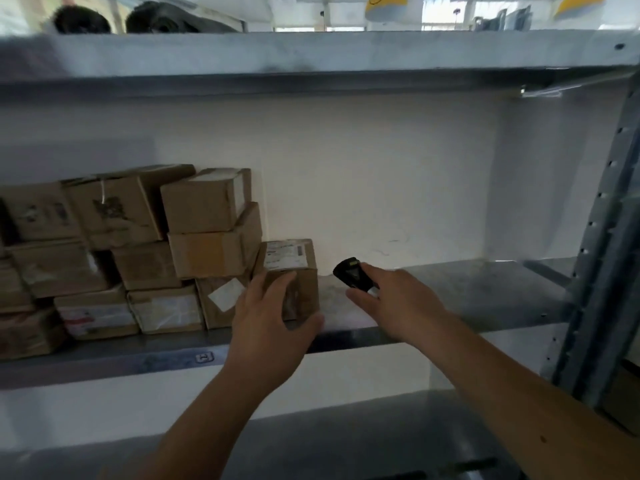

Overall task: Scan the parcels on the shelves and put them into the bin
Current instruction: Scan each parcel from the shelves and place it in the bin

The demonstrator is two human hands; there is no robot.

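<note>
**Left hand on a parcel, scanner in the right**

Stacked cardboard boxes (131, 251) are sitting at the left of the metal shelf (450, 289). Just beside them, the left hand (270, 320) is gripping a small labelled parcel (289, 268) standing on the shelf. To the right, the right hand (398, 299) is holding a black scanner (351, 273), its grip curled round it, near the parcel.

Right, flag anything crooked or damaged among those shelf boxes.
The upper boxes of the stack sit tilted and unevenly piled, and one top box looks creased. The left hand grips the rightmost box, which stands square.
</note>
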